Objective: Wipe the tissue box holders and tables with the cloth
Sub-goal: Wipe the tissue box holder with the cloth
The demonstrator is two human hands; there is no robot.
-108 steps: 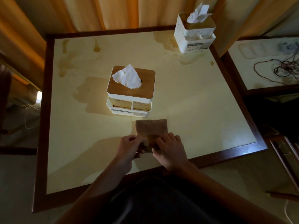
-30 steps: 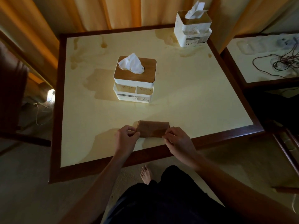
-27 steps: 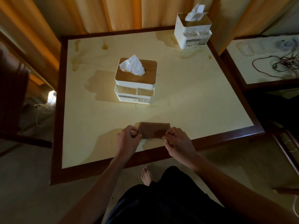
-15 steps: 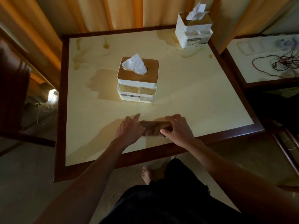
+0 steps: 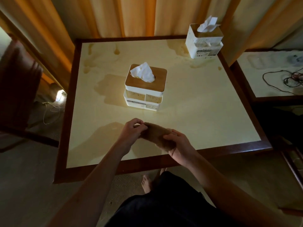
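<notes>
Your left hand point(image 5: 131, 131) pinches one end of the folded brown cloth point(image 5: 155, 136) and your right hand point(image 5: 180, 147) curls round the other, holding it above the desk point(image 5: 205, 112) near its six o'clock edge. One tissue box holder point(image 5: 145, 94) stands at the centre, another point(image 5: 204, 44) at one o'clock.

We see home room, probably living area: orange curtains point(image 5: 136, 15), stained wood-framed table point(image 5: 205, 102), tissue box holders point(image 5: 145, 89), carpet point(image 5: 24, 185).
</notes>
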